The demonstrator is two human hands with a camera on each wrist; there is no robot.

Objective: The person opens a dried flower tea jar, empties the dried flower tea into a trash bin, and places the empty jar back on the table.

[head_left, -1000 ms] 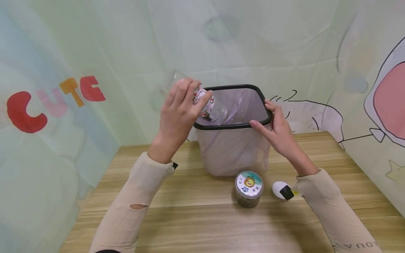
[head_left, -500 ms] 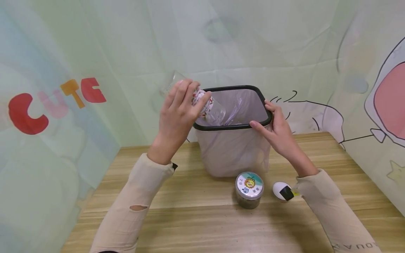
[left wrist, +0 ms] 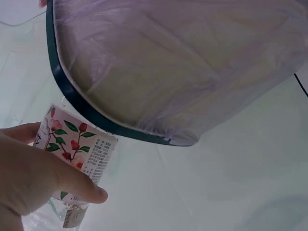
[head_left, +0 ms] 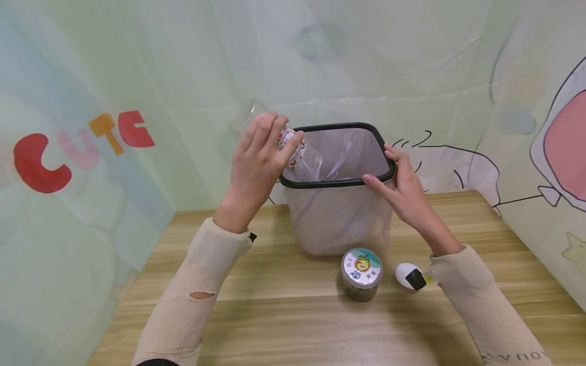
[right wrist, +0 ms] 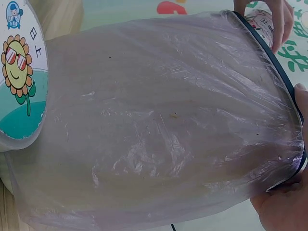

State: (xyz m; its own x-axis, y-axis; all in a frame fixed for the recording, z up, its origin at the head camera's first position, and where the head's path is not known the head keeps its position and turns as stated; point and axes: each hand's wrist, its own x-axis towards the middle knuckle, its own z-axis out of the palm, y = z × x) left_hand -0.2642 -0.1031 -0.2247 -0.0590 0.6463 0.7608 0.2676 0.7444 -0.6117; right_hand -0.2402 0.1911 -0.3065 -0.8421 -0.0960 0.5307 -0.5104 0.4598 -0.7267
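Note:
My left hand grips a clear jar with a floral label, thumb on one side and fingers over the other. The jar is tilted, its lower end inside the mouth of a waste bin at the bin's left side. A thin translucent bag lines the bin and folds over the outside under its black rim. At the right corner my right hand holds that rim, the thumb in front and the fingers behind. In the left wrist view the pink label shows red flowers and small print, just beside the rim.
A short round jar with a sunflower-printed lid stands before the bin. Right of it is a white round thing, partly covered by a black piece at my right cuff. Printed cloth walls the wooden table.
The tilted jar's lower end has shifted slightly left. Dark bits seen near its lower end a second ago no longer show. My right hand keeps its hold on the rim.

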